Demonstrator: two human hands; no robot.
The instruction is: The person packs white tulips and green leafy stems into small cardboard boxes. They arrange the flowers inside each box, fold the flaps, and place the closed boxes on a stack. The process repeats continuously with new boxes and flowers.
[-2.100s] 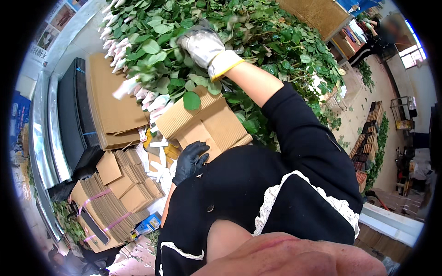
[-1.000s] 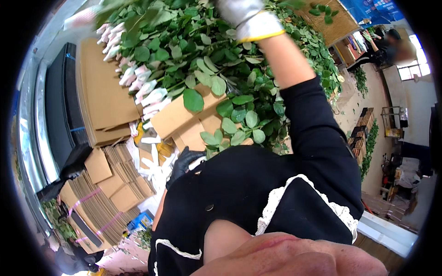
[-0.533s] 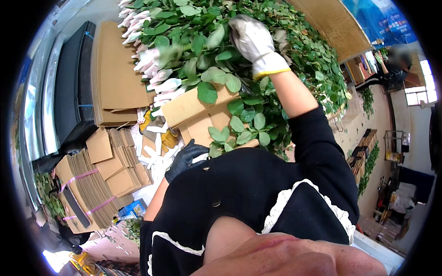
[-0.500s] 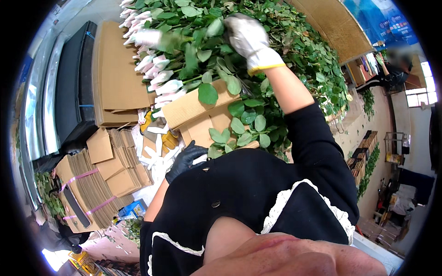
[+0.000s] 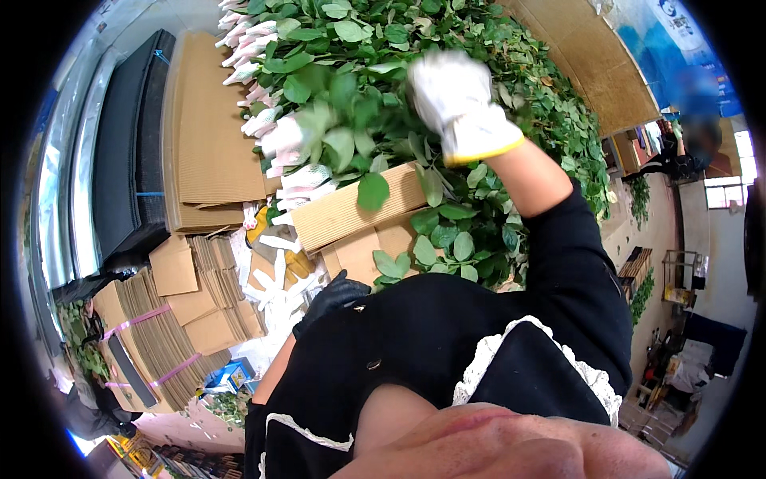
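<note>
My right hand (image 5: 456,100), in a white glove with a yellow cuff, is blurred over a large pile of cut roses. It is closed on the stem of a single rose (image 5: 283,137), whose pale sleeved bud points left and whose leaves are smeared by motion. The piled roses (image 5: 351,32) lie with their leafy stems to the right and their buds in white-pink net sleeves (image 5: 247,56) to the left. Close to my body, my left hand (image 5: 331,302) wears a black glove; its visible fingers are stretched out, and the rest is partly hidden by my black top.
A corrugated cardboard piece (image 5: 359,206) lies between me and the pile. White sleeves (image 5: 275,287) and a yellow glove (image 5: 297,266) lie left of it. Strapped cardboard stacks (image 5: 152,331) stand at left. A cardboard wall (image 5: 590,64) borders the pile; another person (image 5: 678,156) is far right.
My right hand has come nearer and slightly right, bringing the blurred rose toward me. My left hand has shifted slightly nearer my body, and the white piece under its fingers no longer shows.
</note>
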